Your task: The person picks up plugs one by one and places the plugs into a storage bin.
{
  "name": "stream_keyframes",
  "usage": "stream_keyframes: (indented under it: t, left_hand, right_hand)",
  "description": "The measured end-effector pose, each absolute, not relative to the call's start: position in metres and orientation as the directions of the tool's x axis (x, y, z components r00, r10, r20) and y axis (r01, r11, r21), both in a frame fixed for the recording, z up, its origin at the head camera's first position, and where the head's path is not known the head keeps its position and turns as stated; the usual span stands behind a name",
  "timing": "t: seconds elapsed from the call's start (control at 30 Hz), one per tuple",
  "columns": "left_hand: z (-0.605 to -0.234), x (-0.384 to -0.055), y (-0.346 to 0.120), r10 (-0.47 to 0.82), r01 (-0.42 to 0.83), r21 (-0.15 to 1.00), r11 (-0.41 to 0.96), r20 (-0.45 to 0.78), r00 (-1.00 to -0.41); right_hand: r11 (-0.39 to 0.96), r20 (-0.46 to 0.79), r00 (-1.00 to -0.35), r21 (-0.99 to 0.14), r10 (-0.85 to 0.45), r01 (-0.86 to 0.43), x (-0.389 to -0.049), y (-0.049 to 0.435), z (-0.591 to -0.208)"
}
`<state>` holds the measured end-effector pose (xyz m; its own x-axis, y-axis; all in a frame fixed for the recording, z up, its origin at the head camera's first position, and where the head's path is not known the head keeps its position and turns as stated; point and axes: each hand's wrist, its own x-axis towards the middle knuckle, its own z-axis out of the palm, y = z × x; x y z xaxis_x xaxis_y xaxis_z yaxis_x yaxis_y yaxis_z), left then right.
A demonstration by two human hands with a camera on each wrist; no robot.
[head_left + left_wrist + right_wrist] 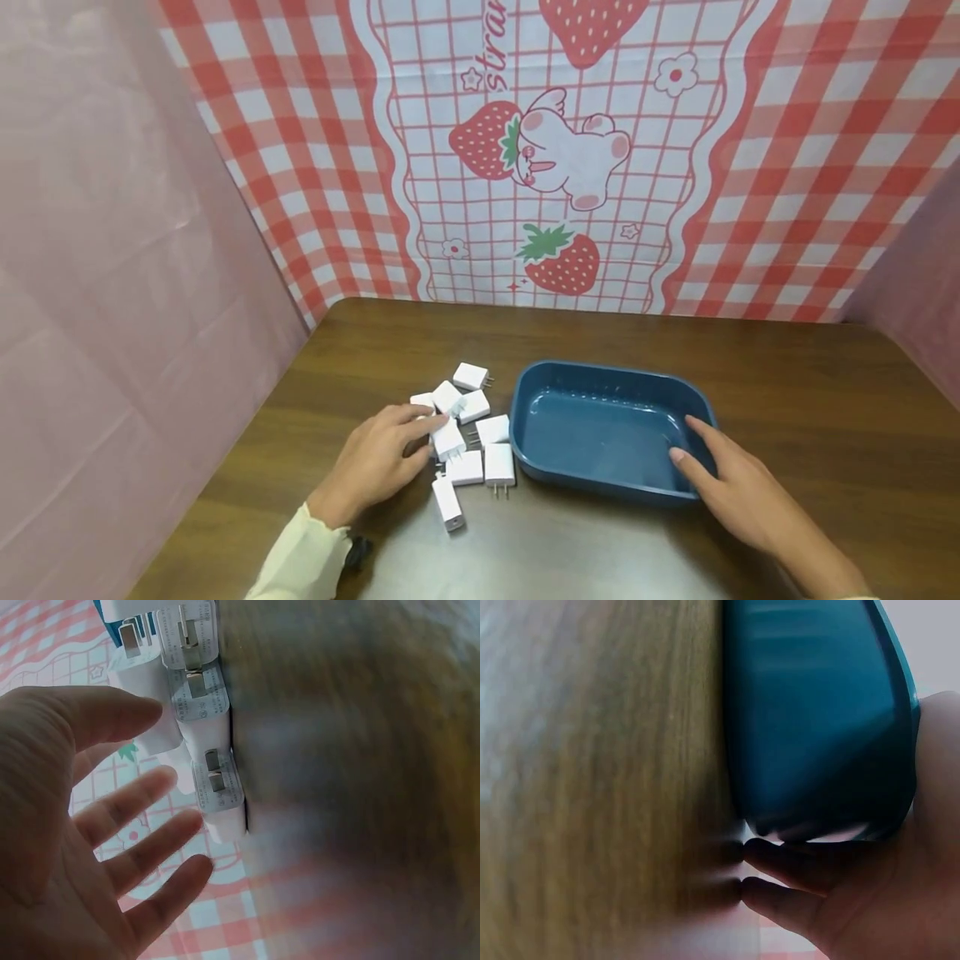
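Observation:
Several white plug-in chargers [465, 467] lie in a loose heap on the left half of the table, some stacked on others, with metal prongs showing. My left hand [382, 454] reaches into the heap from the left, index finger and thumb beside a charger [447, 439] on top. In the left wrist view its fingers [161, 896] are spread and the thumb overlaps an upright charger [146, 697]. My right hand [738, 483] holds the right end of a blue plastic tub [615, 482], thumb and index finger over the rim, other fingers outside along the wall [817, 727].
The brown wooden table [825, 400] ends at a red-and-white checked cloth [810, 167] with strawberries hanging behind it. Pink sheeting [135, 292] stands along the left side. The tub's left end is right next to the chargers.

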<state>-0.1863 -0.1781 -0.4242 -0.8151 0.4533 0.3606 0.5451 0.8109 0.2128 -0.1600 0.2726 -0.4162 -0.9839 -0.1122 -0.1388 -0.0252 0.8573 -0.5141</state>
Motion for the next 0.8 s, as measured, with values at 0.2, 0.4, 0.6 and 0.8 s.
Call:
stream_keyframes:
  t: [0.2,0.4,0.6,0.8]
  left_hand:
    - [-0.426,-0.183,-0.176,0.476,0.56,0.195,0.805,0.351,-0.806]
    - [-0.424,-0.18,-0.172,0.462,0.54,0.159,0.826,0.357,-0.812]
    - [-0.422,-0.182,-0.171,0.488,0.552,0.108,0.827,0.35,-0.8]
    - [-0.417,-0.184,-0.168,0.561,0.62,0.098,0.779,0.334,-0.758]
  right_hand:
    - [0.864,-0.155,-0.982,-0.504,-0.106,-0.013,-0.161,0.273,-0.416]
    - [0.863,-0.196,-0.977,-0.505,-0.086,0.025,-0.164,0.273,-0.414]
    - [0.858,-0.208,-0.975,-0.512,-0.076,0.042,-0.164,0.272,-0.416]
    - [0.86,-0.235,-0.97,-0.504,-0.057,0.072,-0.166,0.272,-0.417]
